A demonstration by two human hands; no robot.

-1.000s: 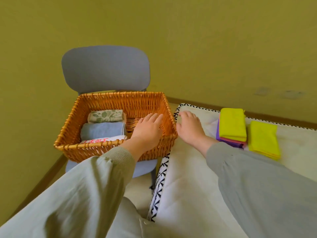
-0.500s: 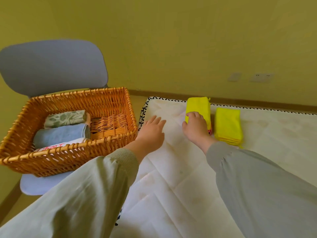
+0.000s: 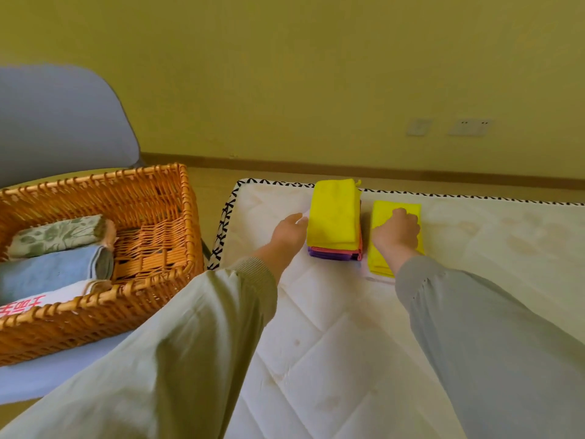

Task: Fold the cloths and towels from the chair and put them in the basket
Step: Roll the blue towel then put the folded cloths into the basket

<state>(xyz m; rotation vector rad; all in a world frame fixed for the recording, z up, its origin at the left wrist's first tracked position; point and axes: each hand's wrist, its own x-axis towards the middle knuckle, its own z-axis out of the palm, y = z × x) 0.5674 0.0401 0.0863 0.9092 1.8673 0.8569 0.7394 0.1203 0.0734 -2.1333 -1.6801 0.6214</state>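
A wicker basket (image 3: pixel 191 223) stands on the grey chair (image 3: pixel 57 122) at the left. It holds a leaf-patterned towel (image 3: pixel 53 234), a blue towel (image 3: pixel 50 270) and a white towel with red print (image 3: pixel 41 301), all folded. On the white mattress (image 3: pixel 348 327) lies a stack of folded cloths (image 3: pixel 334 217), yellow on top of pink and purple. A second folded yellow cloth (image 3: pixel 380 266) lies just right of it. My left hand (image 3: pixel 289 232) touches the stack's left side. My right hand (image 3: pixel 397 234) rests on the second yellow cloth with fingers curled into it.
The basket's right half shows bare wicker bottom (image 3: pixel 152 245). A strip of floor (image 3: pixel 212 191) separates chair and mattress. The yellow wall with sockets (image 3: pixel 470 126) runs behind, above a brown skirting board.
Both hands moved right, away from the basket, onto the cloths on the mattress. The view swung right, so the basket and chair now sit at the left edge.
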